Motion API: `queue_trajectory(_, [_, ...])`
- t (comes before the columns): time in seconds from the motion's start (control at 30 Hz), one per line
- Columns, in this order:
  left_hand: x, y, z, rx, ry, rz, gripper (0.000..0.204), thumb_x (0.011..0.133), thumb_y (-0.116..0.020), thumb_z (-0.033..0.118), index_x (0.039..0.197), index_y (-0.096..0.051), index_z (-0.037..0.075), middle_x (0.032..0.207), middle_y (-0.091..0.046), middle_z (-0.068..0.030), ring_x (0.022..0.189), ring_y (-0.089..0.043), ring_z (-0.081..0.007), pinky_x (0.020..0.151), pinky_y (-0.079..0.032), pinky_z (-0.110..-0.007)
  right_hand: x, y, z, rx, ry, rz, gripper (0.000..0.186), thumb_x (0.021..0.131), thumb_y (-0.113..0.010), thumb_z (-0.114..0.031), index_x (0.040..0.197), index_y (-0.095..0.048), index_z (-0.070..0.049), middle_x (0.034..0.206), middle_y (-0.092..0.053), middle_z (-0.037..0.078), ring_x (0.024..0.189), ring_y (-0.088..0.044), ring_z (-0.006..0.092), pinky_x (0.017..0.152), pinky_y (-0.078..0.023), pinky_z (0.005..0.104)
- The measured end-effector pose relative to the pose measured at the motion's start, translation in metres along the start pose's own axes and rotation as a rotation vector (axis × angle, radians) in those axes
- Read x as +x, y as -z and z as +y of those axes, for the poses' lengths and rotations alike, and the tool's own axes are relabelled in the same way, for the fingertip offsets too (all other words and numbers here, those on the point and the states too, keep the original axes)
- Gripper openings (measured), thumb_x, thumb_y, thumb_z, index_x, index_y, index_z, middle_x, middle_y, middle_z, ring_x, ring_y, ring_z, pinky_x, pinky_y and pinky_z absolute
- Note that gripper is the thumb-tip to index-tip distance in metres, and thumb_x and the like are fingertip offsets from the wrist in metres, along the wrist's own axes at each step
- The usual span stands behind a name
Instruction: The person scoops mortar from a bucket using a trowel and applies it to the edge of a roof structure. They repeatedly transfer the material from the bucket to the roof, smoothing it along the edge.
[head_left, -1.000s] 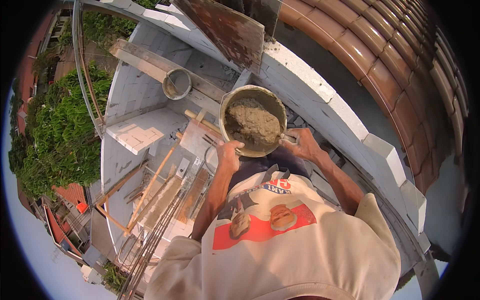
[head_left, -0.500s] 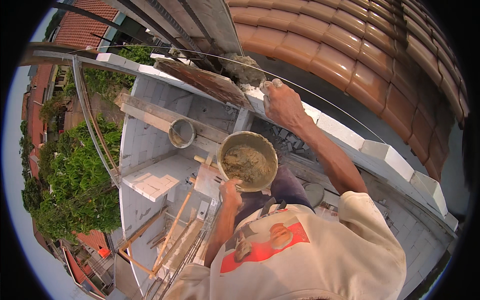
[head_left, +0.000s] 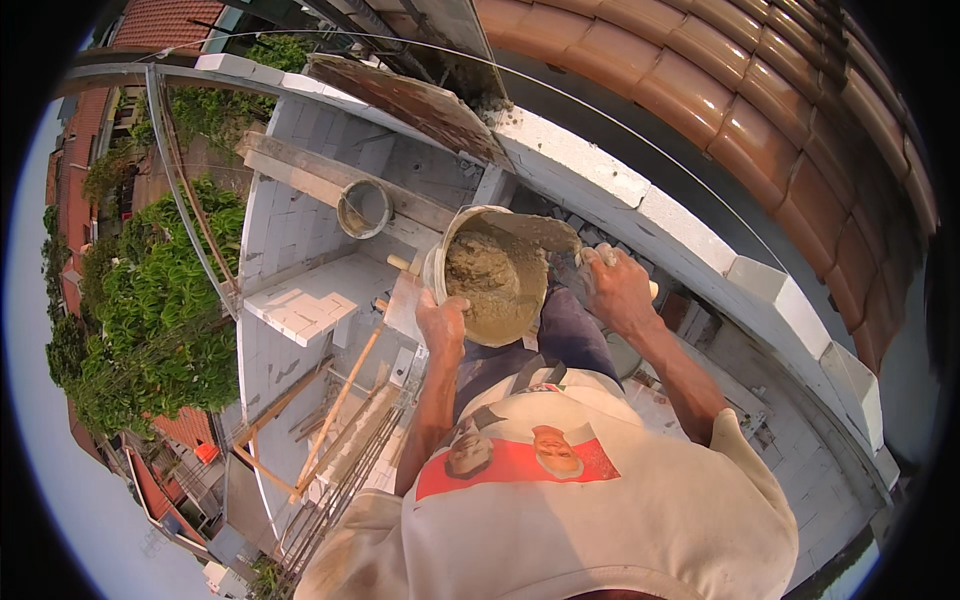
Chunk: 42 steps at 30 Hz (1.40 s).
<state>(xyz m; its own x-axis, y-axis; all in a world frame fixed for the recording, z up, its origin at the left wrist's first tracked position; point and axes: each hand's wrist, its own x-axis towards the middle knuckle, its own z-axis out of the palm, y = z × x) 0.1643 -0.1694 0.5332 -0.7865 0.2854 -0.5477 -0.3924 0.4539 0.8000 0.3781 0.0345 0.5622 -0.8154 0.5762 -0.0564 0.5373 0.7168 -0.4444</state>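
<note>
My left hand (head_left: 443,325) grips the near left rim of a round bucket (head_left: 432,272), thumb over the edge. Grey-brown wet mortar (head_left: 480,262) fills much of the bucket, which tilts toward the right. Closed around a trowel's light handle, my right hand (head_left: 615,287) is just right of the bucket. The mortar-coated trowel blade (head_left: 545,233) lies over the bucket's far right rim, its tip reaching inside. Beyond my right hand runs the top of a white block wall (head_left: 600,175).
A stained board (head_left: 405,105) leans at the column formwork beside the wall. One string line (head_left: 640,140) stretches above the wall, near glossy brown roof tiles (head_left: 690,90). A second bucket (head_left: 364,208) stands on a wooden plank (head_left: 300,165). Lower down lie bars and timber.
My right hand has come back from the wall top by the formwork to the bucket with the trowel. The mortar lump seen there no longer shows. The bucket has tilted and shifted slightly.
</note>
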Motion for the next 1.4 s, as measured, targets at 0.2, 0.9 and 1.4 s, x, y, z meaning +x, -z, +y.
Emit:
queue_trajectory(0.2, [0.003,-0.021,0.031,0.089,-0.165,0.005,0.026,0.070,-0.064,-0.002,0.095,-0.059,0.001,0.084,-0.060,-0.0037,0.074,-0.054,-0.0163,0.070,-0.047,-0.031,0.037,-0.045,-0.026,-0.306,0.019,-0.280,0.024,0.089,-0.063,-0.009,0.109,-0.069,0.004,0.100,-0.068,0.019,0.092,-0.072,0.0342,0.072,-0.061,0.0448])
queue_trajectory(0.9, [0.009,0.001,0.090,-0.207,-0.233,-0.285,0.029,0.064,-0.061,-0.009,0.092,-0.059,0.000,0.086,-0.062,-0.0022,0.073,-0.054,-0.0099,0.066,-0.046,-0.024,0.034,-0.036,-0.033,0.671,0.067,-0.391,0.031,0.082,-0.071,-0.014,0.106,-0.073,0.007,0.099,-0.071,0.031,0.095,-0.069,0.0467,0.089,-0.054,0.0498])
queue_trajectory(1.4, [0.016,-0.007,0.055,-0.450,0.060,-0.144,0.047,0.072,-0.056,-0.014,0.119,-0.058,-0.007,0.106,-0.066,-0.0147,0.089,-0.067,-0.0254,0.081,-0.058,-0.039,0.021,0.013,-0.032,0.652,-0.219,-0.465,0.031,0.085,-0.071,-0.023,0.095,-0.072,0.006,0.075,-0.065,0.020,0.066,-0.058,0.0267,0.066,-0.049,0.0409])
